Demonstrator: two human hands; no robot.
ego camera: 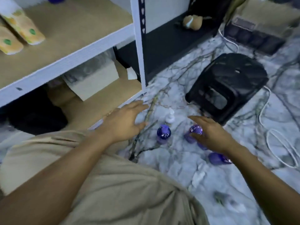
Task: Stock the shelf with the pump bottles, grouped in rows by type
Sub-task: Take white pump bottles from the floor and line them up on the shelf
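Purple pump bottles [163, 133] standing on the floor [175, 166] beside the shelf [81, 51], handy for grabbing. Left hand [125, 122] spread wide, empty. Right hand [211, 135] loose over one bottle top, not clamped yet. Looks like a two-handed pickup.

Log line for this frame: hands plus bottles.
phase: reach | left hand: open, empty | right hand: open, over purple bottle | other purple bottle: upright on floor | shelf: yellow bottles placed

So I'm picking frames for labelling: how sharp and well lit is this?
Head view: motion blur softens everything, the left hand, right hand and purple bottles included; the light is dim and bluish; glints sit on the bottle tops; the wide lens tilts the shelf post.
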